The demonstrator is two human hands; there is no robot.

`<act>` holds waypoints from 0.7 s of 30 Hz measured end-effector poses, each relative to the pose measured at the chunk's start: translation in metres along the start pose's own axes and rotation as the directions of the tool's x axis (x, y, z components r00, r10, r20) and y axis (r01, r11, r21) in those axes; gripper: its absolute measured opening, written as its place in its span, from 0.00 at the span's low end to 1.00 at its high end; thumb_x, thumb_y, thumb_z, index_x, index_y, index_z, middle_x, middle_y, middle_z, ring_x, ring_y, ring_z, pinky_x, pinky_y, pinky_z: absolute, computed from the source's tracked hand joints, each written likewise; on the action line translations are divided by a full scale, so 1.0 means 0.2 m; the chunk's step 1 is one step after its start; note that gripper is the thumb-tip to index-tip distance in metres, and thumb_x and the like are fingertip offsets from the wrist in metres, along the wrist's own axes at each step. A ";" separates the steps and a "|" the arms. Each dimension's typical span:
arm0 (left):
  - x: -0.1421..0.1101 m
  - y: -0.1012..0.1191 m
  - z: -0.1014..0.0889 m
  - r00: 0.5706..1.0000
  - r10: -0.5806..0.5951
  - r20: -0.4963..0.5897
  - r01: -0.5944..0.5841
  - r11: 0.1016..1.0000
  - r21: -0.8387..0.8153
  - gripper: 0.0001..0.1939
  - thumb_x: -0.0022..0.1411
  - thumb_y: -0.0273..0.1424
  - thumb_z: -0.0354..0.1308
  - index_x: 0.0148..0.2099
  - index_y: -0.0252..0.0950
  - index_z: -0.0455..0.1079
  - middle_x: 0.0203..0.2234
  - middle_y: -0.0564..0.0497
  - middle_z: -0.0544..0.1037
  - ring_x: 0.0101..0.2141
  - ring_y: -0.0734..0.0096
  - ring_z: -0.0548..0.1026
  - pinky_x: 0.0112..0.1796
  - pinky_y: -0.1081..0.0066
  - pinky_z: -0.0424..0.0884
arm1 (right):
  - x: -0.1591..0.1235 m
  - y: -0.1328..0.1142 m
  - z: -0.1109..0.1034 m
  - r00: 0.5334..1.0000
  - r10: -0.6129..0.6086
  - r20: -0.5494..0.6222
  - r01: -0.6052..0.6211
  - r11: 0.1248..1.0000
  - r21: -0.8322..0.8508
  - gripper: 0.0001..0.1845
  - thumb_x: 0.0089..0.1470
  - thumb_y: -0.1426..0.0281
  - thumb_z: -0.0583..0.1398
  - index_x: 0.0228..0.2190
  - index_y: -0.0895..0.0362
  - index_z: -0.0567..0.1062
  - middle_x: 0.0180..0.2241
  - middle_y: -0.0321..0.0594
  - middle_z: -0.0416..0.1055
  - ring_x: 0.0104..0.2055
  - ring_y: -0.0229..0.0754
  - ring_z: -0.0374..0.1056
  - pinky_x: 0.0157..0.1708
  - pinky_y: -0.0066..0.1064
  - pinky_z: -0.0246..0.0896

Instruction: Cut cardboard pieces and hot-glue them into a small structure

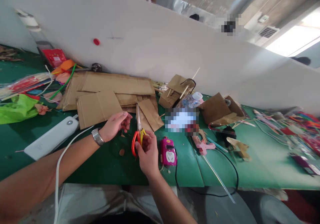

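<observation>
My right hand is closed on the handles of a pair of scissors, one handle orange-red and the other yellow. The blades point away from me, toward a small piece of cardboard lying on the green table. To the left, my left hand hovers with fingers curled loosely and apart, and no object shows in it. Just beyond that hand lies a squarish cardboard sheet, on top of a stack of larger cardboard. A small round brown scrap rests below the hands.
A white power bank with a cable lies left. Right of the scissors sit a magenta power socket and a pink glue gun with its black cord. Cardboard boxes, a plastic bottle and craft strips stand farther off, before a white partition.
</observation>
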State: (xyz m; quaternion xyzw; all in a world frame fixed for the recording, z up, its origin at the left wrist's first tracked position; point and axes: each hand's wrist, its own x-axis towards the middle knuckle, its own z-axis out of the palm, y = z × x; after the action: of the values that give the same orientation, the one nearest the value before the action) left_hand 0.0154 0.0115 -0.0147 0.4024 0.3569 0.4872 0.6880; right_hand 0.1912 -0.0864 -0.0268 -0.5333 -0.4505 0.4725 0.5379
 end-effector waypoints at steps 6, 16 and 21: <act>-0.04 0.07 0.09 0.975 0.220 0.003 -0.219 0.970 0.104 0.23 0.67 0.50 0.64 0.32 0.37 0.65 0.23 0.57 0.65 0.21 0.76 0.65 0.22 0.75 0.61 | 0.01 0.01 -0.01 0.999 -0.046 -0.007 0.046 0.999 -0.009 0.23 0.57 0.68 0.66 0.52 0.50 0.68 0.47 0.43 0.76 0.46 0.47 0.75 0.46 0.39 0.72; -0.24 0.22 0.23 0.939 0.344 0.023 -0.345 0.938 0.038 0.19 0.70 0.46 0.62 0.34 0.38 0.68 0.21 0.56 0.64 0.23 0.73 0.62 0.25 0.71 0.59 | 0.01 0.02 -0.02 0.998 -0.070 0.011 0.069 0.997 0.024 0.22 0.58 0.66 0.66 0.52 0.51 0.68 0.49 0.45 0.75 0.48 0.46 0.74 0.47 0.39 0.71; 0.00 0.40 0.03 0.871 0.367 -0.327 -0.443 0.875 -0.195 0.21 0.61 0.48 0.68 0.29 0.38 0.67 0.19 0.58 0.59 0.20 0.76 0.58 0.23 0.74 0.59 | 0.02 0.00 -0.01 1.000 -0.021 0.008 0.021 0.999 0.044 0.28 0.54 0.68 0.68 0.53 0.50 0.65 0.38 0.35 0.73 0.38 0.41 0.72 0.40 0.33 0.69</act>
State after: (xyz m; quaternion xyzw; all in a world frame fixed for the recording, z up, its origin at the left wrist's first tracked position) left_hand -0.0103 0.0258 0.0603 0.3004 0.2893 0.7166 0.5591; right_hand 0.1932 -0.0818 -0.0276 -0.5147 -0.4480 0.4788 0.5524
